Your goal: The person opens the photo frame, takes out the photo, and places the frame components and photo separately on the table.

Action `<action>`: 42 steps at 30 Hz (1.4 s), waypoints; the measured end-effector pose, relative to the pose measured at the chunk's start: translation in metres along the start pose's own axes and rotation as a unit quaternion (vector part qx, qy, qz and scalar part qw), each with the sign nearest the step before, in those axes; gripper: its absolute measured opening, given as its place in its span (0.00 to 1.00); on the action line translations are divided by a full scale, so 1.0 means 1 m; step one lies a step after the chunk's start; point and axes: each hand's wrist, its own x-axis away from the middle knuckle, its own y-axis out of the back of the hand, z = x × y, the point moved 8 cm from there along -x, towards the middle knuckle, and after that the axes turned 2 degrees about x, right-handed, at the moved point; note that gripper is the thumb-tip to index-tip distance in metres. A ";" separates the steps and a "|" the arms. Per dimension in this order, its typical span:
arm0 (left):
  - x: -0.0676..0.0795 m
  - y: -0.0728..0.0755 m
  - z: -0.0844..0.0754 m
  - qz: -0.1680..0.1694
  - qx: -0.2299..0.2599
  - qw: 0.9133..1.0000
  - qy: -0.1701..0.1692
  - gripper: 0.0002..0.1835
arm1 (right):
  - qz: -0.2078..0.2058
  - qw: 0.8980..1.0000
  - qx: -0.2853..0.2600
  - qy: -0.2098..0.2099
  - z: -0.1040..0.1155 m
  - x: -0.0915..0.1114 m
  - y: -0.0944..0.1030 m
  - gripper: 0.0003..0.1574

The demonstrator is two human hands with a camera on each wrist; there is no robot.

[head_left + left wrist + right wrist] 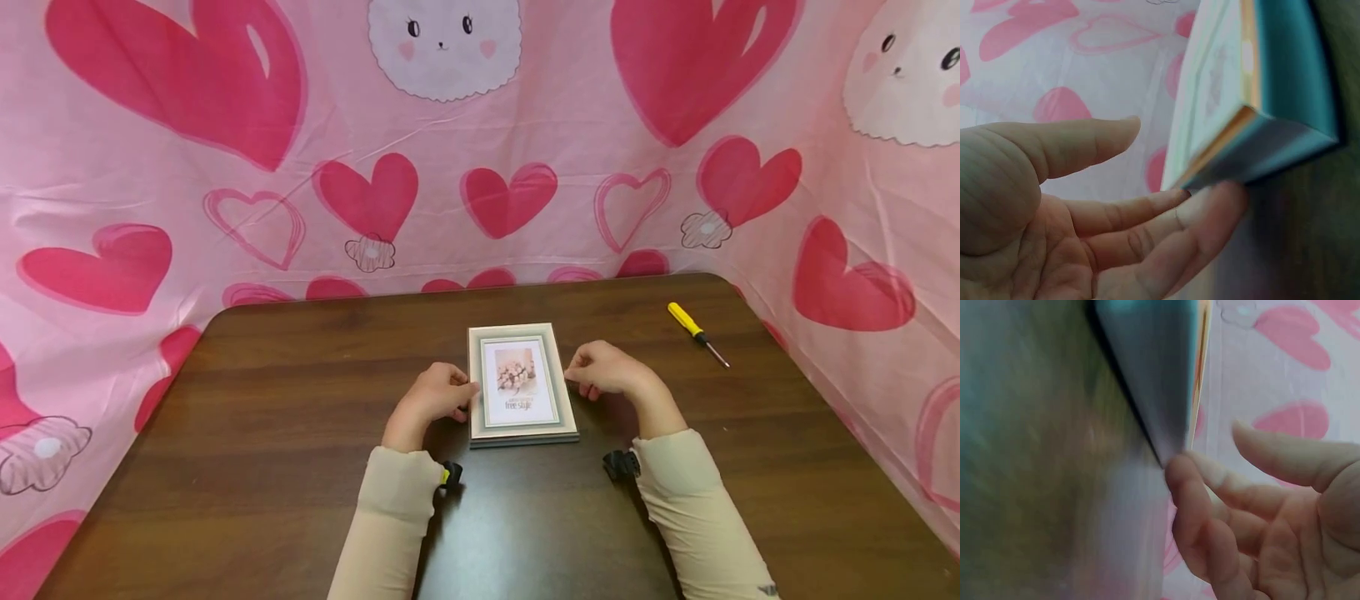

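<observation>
A picture frame (517, 432) with a pale border and grey-green side lies face up on the table, showing a print of flowers and the words "free style". At its left side is my left hand (438, 392); in the left wrist view its fingertips (1229, 197) meet the frame's side (1297, 62), while the thumb (1094, 144) stands apart. On the opposite side, my right hand (606, 368) has bent fingers (1188, 494) at the frame's edge (1147, 369). Its thumb (1291, 453) is raised away from the frame. Neither hand pinches it.
A screwdriver (686, 321) with a yellow handle lies at the right rear of the brown wooden table (300, 467). Pink cloth (435, 133) printed with hearts hangs behind the table and along both sides.
</observation>
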 end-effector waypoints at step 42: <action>0.007 -0.012 0.001 0.052 -0.126 0.991 -0.014 0.23 | 0.016 0.986 -0.156 -0.049 -0.013 -0.071 0.009 0.23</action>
